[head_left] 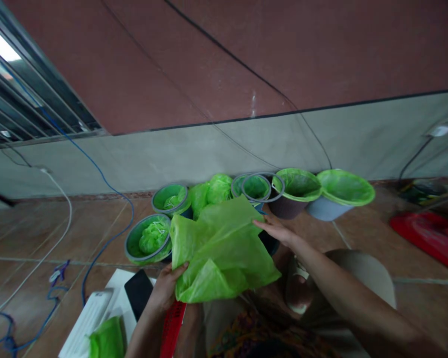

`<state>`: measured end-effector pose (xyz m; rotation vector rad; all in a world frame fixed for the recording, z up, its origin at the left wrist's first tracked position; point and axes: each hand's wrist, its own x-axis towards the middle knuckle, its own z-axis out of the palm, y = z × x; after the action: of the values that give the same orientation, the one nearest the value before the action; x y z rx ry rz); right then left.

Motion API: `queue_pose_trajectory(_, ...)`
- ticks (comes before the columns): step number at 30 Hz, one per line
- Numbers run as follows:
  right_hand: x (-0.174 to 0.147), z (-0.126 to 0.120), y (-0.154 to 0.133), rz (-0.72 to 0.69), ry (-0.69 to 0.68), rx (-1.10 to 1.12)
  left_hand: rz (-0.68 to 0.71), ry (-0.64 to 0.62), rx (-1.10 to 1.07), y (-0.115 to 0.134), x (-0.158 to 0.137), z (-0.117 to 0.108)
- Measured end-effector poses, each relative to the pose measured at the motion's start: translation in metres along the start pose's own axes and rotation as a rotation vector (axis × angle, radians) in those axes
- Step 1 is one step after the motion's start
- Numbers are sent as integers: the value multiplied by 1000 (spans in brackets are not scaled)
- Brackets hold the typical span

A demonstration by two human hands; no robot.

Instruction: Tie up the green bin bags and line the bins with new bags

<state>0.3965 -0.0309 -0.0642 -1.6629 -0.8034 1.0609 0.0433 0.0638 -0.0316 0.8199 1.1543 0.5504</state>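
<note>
A light-green plastic bag, thin and creased, is spread out in front of me. My left hand is closed on its lower left edge, thumb on top. At the upper right edge, my right hand grips the same bag, its fingers reaching along the side. Just behind the bag are bins with green liners: a grey-rimmed bin with a bunched bag inside, another bin near the wall, and a brown bin. Loose grey rings rest by the middle bins.
A pale bin with a green liner stands far right, beyond it a red dustpan-like object. A black phone, a white box and a folded green bundle lie lower left. A blue cable crosses the tiles.
</note>
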Motion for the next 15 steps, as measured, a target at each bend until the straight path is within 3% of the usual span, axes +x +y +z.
queue_pose_trajectory(3, 5, 13, 3, 33, -143, 252, -19, -2, -16, -6, 0, -3)
queue_pose_trajectory(8, -9, 25, 17, 225, -121, 501, -18, 64, -23, -7, 2, -8)
queue_pose_trajectory(11, -23, 12, 12, 275, -65, 556, -13, 66, -48, -4, 5, -7)
queue_pose_trajectory(15, -36, -21, -12, 173, 113, 482, 28, 61, -86, 4, 10, 3)
